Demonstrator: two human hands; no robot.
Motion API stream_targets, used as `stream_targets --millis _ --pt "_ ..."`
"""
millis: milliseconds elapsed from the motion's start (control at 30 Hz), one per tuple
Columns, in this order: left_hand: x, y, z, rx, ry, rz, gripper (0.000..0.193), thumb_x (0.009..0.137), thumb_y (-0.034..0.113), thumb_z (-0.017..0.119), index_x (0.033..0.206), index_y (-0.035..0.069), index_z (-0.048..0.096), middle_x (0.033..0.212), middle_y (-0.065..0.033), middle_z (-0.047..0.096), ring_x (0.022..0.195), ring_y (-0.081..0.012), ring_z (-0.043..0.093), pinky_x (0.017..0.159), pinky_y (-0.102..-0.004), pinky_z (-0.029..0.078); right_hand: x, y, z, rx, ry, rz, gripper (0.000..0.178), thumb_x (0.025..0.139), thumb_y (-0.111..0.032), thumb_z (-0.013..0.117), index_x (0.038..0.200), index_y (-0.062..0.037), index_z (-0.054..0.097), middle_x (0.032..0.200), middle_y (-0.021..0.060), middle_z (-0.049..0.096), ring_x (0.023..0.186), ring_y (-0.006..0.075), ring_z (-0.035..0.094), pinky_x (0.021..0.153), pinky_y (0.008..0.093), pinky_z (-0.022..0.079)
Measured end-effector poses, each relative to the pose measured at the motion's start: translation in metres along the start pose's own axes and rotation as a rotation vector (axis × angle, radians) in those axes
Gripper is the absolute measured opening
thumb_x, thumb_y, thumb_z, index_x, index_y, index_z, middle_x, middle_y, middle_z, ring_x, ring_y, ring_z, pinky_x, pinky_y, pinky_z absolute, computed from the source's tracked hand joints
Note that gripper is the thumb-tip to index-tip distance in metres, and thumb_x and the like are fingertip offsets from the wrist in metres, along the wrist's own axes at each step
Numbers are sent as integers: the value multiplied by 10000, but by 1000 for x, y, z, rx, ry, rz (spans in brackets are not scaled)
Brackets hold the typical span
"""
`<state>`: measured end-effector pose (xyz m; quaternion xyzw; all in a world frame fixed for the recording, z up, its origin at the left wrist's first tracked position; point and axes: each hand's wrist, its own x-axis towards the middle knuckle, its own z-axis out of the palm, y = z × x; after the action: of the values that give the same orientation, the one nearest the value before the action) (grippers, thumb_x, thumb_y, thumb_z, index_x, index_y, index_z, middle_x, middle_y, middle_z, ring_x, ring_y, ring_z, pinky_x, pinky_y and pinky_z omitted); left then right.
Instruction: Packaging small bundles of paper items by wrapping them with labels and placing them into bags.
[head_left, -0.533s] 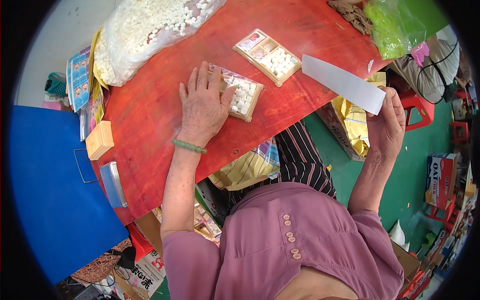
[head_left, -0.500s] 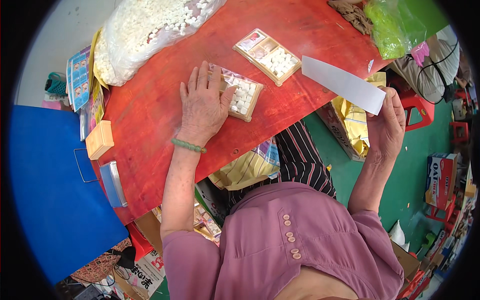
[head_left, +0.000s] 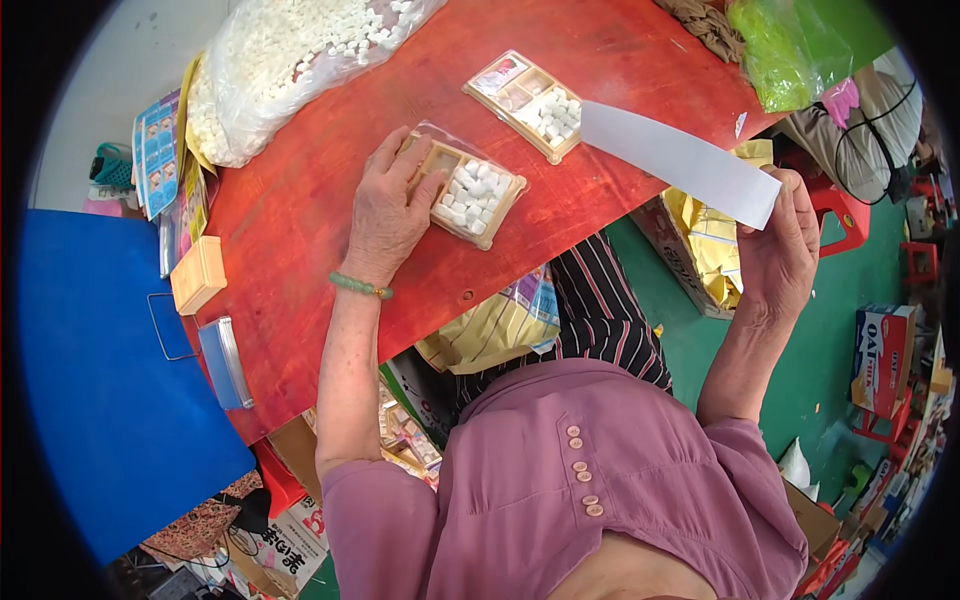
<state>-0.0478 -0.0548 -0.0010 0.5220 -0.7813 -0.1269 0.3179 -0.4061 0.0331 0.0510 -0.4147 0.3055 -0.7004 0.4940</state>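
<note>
My left hand [head_left: 388, 205], with a green bead bracelet [head_left: 360, 286], rests on the left side of a beige compartment tray [head_left: 488, 238]. Its fingers lie at the tray's edge and the thumb is over the compartments, apart from the fingers. White cube-like pieces [head_left: 474, 194] fill the tray's larger compartment, and a clear film shows at its far edge. At the right, my right hand [head_left: 783, 245] pinches one end of a long white strip [head_left: 680, 160]. The strip's far end reaches a second tray [head_left: 556, 156], which holds similar white pieces, a picture card and smaller compartments.
A clear bag [head_left: 270, 90] of white pieces lies on the red table [head_left: 600, 60] at far left. A small beige box [head_left: 199, 276] and a blue-faced stack [head_left: 226, 364] sit at the left edge. Beyond the right edge stands a carton [head_left: 680, 245] with yellow packaging.
My left hand has slid left off the tray's middle, and its fingers have drawn in, uncovering more compartments. The strip's far end has shifted left to the second tray, which now shows its picture card more plainly.
</note>
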Motion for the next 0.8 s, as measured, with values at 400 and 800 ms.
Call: stream_targets --millis 400,800 --pt "-8 7 -5 226 95 91 310 876 188 596 1158 60 613 1307 -160 539 1267 -372 450 1045 -568 325 5 4 15 1 -37 12 190 984 -119 477 1095 29 521 1030 92 558 785 99 480 712 240 400" --pt "-26 25 30 338 55 205 426 919 439 522 1231 158 590 1323 -98 519 1261 -320 441 1064 -522 315 29 6 -2 -56 -53 96 178 947 -159 556 904 10 517 796 79 447 836 208 457 884 386 394"
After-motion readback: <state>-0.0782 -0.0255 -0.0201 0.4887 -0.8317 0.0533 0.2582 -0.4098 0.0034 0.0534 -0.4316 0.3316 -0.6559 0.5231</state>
